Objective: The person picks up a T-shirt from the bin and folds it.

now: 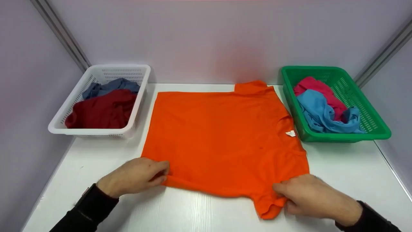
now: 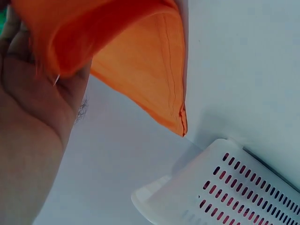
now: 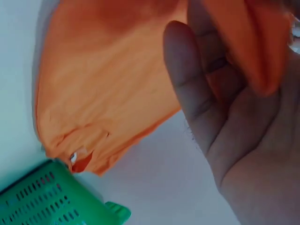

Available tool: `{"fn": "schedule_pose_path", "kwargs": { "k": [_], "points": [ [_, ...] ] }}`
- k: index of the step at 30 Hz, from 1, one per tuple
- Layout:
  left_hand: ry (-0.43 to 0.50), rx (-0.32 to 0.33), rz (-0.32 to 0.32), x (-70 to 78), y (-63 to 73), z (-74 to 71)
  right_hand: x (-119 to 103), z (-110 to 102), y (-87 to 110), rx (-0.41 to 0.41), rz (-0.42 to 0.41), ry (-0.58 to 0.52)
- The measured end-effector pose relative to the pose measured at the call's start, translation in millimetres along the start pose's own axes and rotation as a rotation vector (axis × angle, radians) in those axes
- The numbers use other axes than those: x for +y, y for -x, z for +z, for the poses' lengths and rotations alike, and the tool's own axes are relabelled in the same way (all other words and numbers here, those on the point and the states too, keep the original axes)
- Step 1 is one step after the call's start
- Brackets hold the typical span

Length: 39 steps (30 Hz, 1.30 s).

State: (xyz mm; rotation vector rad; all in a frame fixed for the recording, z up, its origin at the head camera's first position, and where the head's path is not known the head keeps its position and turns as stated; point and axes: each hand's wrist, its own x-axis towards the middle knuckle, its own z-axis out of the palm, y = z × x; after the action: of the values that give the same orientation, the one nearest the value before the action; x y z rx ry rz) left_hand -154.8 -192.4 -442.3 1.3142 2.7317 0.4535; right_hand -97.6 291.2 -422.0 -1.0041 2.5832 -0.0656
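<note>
A: Position of the orange shirt (image 1: 219, 138)?
B: Spread over the middle of the desk (image 1: 206, 212), hem toward the left edge, neck with a white tag (image 1: 290, 133) toward the right. One sleeve lies at the back edge, the other points to the front edge.
A: Left hand (image 1: 135, 175)?
B: Forearm enters from the front-left corner, black cuff (image 1: 93, 207) at the wrist, back of the hand up. Fingers bent, pinching the shirt's front hem corner; the left wrist view shows a fold of cloth raised above the palm.
A: Right hand (image 1: 317, 198)?
B: Forearm from the front-right corner, angled inward. Thumb and fingers pinch the near sleeve; in the right wrist view one finger stands clear of the cloth, the palm facing the camera.
A: Surroundings?
B: White basket (image 1: 93, 131) near the back-left corner, holding dark red and grey-blue cloth. Green basket (image 1: 344, 138) near the back-right corner, beside the shirt's neck end; contact there, cannot tell.
</note>
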Motion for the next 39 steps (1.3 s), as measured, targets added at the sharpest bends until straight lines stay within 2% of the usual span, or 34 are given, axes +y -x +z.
{"fn": "schedule_pose_path", "kwargs": {
  "k": [6,11,14,17,23,31,39],
  "points": [
    [-0.055,0.091,-0.013,-5.7,-5.1,-8.1,12,-18,-3.2,0.154,0.097,0.085],
    [-0.084,0.148,-0.038,-12.7,-10.9,-16.7,24,-34,-10.1,0.193,0.199,0.09],
    [-0.103,0.162,-0.069,-17.7,-15.2,-22.3,34,-44,-14.3,0.227,0.217,0.078],
    [-0.161,0.168,-0.105,-22.6,-21.1,-27.2,43,-52,-20.1,0.278,0.203,0.091],
    [-0.242,0.146,-0.143,-28.5,-34.3,-35.6,60,-65,-40.5,0.358,0.182,0.193],
    [-0.352,0.069,-0.222,-32.3,-43.4,-40.9,76,-79,-69.7,0.438,0.131,0.412],
    [-0.465,-0.025,-0.285,-34.5,-58.3,-41.5,85,-86,-90.5,0.571,0.109,0.492]
  ]
}}
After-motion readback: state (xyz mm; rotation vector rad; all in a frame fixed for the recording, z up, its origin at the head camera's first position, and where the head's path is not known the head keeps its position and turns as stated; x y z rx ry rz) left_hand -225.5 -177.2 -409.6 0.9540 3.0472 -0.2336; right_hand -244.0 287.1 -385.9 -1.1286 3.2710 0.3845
